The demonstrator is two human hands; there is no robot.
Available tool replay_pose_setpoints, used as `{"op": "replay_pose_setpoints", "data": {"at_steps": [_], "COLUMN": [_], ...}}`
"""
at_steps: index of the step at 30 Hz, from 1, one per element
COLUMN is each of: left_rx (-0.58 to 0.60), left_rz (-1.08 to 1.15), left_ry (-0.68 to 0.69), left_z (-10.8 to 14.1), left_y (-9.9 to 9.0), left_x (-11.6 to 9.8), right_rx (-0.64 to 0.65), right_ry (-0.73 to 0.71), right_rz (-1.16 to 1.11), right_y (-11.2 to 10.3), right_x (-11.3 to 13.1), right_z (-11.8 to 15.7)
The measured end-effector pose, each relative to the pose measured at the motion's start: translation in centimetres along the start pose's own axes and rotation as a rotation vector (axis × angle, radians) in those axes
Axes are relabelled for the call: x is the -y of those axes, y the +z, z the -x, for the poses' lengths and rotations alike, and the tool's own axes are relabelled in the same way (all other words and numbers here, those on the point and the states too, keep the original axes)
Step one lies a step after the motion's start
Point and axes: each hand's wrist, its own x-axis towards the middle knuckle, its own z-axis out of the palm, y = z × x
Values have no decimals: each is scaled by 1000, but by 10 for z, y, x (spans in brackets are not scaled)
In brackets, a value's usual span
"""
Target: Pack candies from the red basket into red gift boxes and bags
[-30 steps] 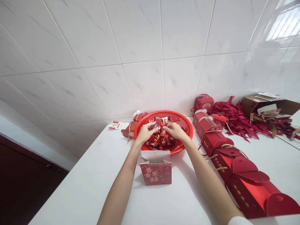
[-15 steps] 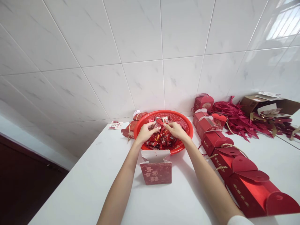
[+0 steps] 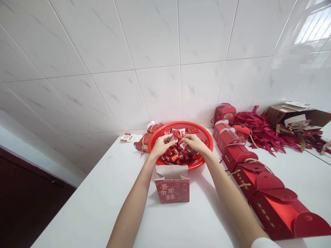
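Candies [image 3: 176, 157] in the red plastic colander [image 3: 181, 123] look light, firm, slick-wrapped, best pinched mid-body; the left hand [image 3: 160, 148] pinches some, the right hand [image 3: 195, 144] curls among them, whether gripping I can't tell.

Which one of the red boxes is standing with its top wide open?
The box directly before the red basket; its mouth gapes, while the right-hand row of boxes looks closed.

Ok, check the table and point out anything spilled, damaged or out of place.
No spill or damage shows; the wrapped candies sit inside the red basket. Only the crimson ribbons look untidy, heaped loosely beside the cardboard box.
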Motion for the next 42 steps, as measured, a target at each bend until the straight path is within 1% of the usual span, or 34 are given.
{"op": "replay_pose_setpoints", "data": {"at_steps": [6,16,18,23,25,30,32,37,42], "left_rx": [18,7,-3,6,11,13,24,20,13], "left_rz": [6,29,31,38,34,29,37,36,21], "left_ry": [-9,-13,-17,-13,-8,-4,-7,-15,-17], "left_z": [1,0,-1,-1,0,0,0,0,-1], "left_y": [-1,-1,-2,-2,-2,-1,-1,-1,-2], "left_x": [-2,1,3,4,4,1,0,0,3], "right_rx": [-23,10,-15,-167,-198,-168,-176,-216,-194], "right_ry": [4,-37,-55,-52,-40,-43,-50,16,58], "right_rz": [-50,-138,-149,-153,-148,-193,-209,-224,-361], "right_y": [0,-1,-1,-2,-2,-2,-1,-1,0], "right_x": [1,0,-1,-4,-3,0,0,-4,-7], "right_z": [1,4,3,2,2,2,2,-1,-4]}}
